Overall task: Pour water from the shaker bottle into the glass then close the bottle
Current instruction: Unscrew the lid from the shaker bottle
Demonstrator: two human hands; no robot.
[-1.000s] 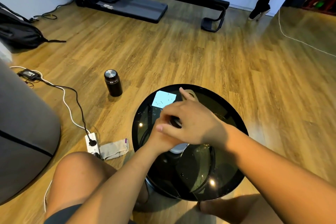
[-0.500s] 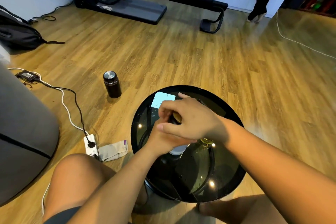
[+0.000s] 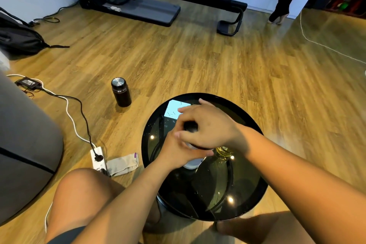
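Shaker bottle (image 3: 190, 163) stands upright near the middle of the round black glass bench (image 3: 245, 190), mostly hidden by both hands; only a pale patch of its body shows below them. Left hand (image 3: 174, 152) is wrapped round the body as a steadying grip; right hand (image 3: 208, 128) is curled from above over the dark cap (image 3: 190, 127), fingers closed on it. Judged handling: rigid plastic, light to moderate with water inside, walls possibly slick if wet, so best held low on the body while the cap is turned at its rim. Glass (image 3: 222, 152), seen only as a yellowish glint under the right wrist, sits just right of the bottle: fragile, easily knocked by that forearm. Bench top is glossy and hard. Elsewhere: black flask (image 3: 121, 92) on the wooden floor, far left; power strip (image 3: 97, 157) and folded cloth (image 3: 122, 164) near left; treadmill (image 3: 142, 9) far off. None obstructs.
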